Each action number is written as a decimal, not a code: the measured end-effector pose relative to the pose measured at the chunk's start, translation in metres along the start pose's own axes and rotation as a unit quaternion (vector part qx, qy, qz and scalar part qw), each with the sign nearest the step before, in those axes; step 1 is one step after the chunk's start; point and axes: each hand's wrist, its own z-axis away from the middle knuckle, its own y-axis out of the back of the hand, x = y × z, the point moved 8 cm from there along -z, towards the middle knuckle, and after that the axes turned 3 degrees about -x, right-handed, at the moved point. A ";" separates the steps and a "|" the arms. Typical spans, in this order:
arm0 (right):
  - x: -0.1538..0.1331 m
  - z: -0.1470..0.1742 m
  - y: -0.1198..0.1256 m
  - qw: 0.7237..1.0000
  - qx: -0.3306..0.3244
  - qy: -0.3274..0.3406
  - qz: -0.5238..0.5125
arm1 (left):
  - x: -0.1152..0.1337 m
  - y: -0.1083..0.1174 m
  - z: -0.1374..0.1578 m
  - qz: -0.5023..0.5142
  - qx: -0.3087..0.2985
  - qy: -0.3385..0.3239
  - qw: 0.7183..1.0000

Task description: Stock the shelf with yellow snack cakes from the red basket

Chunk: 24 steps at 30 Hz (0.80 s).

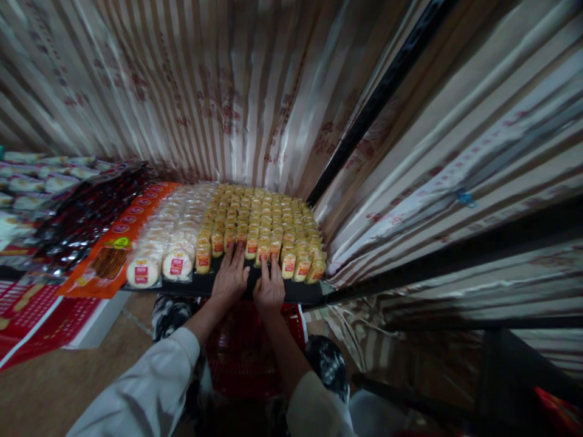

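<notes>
Hands first: resting the left hand (pixel 231 276) palm-down at the front of the display, with fingers stretched forward, touching the faces of small yellow plastic-wrapped packets (pixel 252 221) with orange-and-red labels. Matching it on the other side, just to the right, with the right hand (pixel 269 288), also touching the front yellow packets with straightened fingers. Holding the two apart by a narrow gap, unclenched, laying fingers on rather than clamping.

Looking at those yellow packets now: standing in tight rows at the right end of a flat black shelf (pixel 303 292), running back toward a beige-and-brown striped curtain (pixel 255 91) with red print.

Passing leftward along the shelf: meeting round white discs in clear plastic (pixel 182 273) with red labels, right beside the yellow rows, then crossing a bright orange plastic bag (pixel 116 252) with brown sticks printed or showing on its front, then reaching glossy dark packets (pixel 91 212), and ending among blurred whitish packets (pixel 27 182).

Dropping below: catching a red perforated plastic basket (pixel 45 321) at lower left, and pale grey sleeves (pixel 146 376) over both forearms.
</notes>
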 end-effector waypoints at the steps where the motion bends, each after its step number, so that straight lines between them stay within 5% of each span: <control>1: 0.000 0.000 0.000 1.000 0.002 0.002 -0.001 | 0.000 0.001 0.000 -0.001 0.000 -0.001 1.000; 24: 0.004 0.003 0.009 0.994 0.073 -0.001 -0.077 | -0.003 0.002 0.002 0.009 0.011 0.007 1.000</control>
